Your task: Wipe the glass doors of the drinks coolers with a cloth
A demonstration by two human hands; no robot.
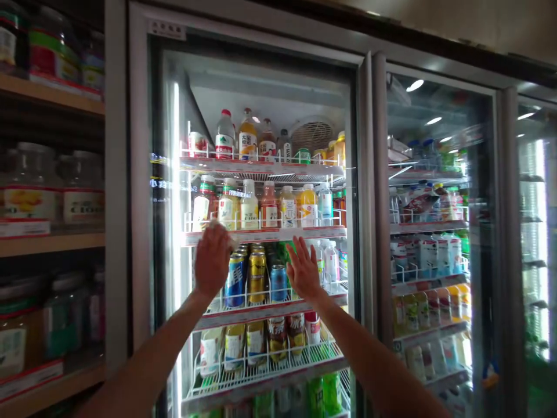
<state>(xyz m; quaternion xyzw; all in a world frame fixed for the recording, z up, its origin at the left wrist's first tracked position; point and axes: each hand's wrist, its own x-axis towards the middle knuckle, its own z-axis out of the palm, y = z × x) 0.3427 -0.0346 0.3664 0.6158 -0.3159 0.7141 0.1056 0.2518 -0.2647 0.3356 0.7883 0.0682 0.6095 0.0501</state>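
My left hand (212, 261) is raised against the glass door (265, 72) of a drinks fridge, its fingers bent over a crumpled whitish cloth (234, 244). Only the cloth's edges show past the fingers. To its right, my right hand (303, 270) is held up at the same door with fingers spread and nothing in it; whether the palm touches the glass I cannot tell. Behind the glass, between the hands, stand a blue-and-white can (235, 281), a gold can (257, 276) and a smaller blue can (279, 283) on a wire-fronted shelf.
Bottles fill the upper shelves (261, 235) inside the fridge, with more drinks lower down. A second glass-door fridge (429, 278) stands on the right, and another beyond it. At the left, wooden shelves (52, 244) hold several bottles, close beside the door's metal frame (141, 174).
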